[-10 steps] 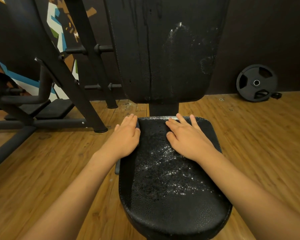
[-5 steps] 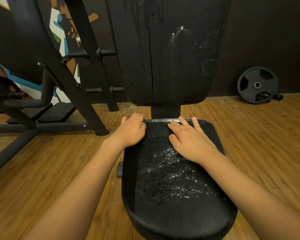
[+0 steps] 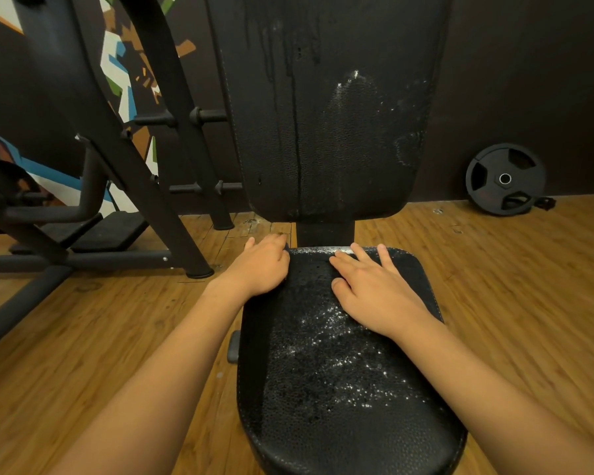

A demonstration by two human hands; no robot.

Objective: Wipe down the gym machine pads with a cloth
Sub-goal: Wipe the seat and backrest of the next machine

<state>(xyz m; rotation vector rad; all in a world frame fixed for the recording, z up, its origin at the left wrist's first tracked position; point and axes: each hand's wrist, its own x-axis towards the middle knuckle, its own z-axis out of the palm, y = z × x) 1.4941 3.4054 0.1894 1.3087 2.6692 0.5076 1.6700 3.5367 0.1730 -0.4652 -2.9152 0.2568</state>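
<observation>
While the right hand (image 3: 374, 289) stays flat, fingers spread, on the wet black textured seat pad (image 3: 340, 389), the left hand (image 3: 259, 265) has slid to its rear-left corner, flat and holding nothing. Wooden floor (image 3: 511, 303) lies open on both sides.

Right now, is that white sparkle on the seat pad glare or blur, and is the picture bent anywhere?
Head view: sharp, no motion blur; the sparkle is light glinting off droplets on the seat pad, fainter on the back pad; the wide-angle lens bows the machine frame at the left; the wall is dim.
</observation>
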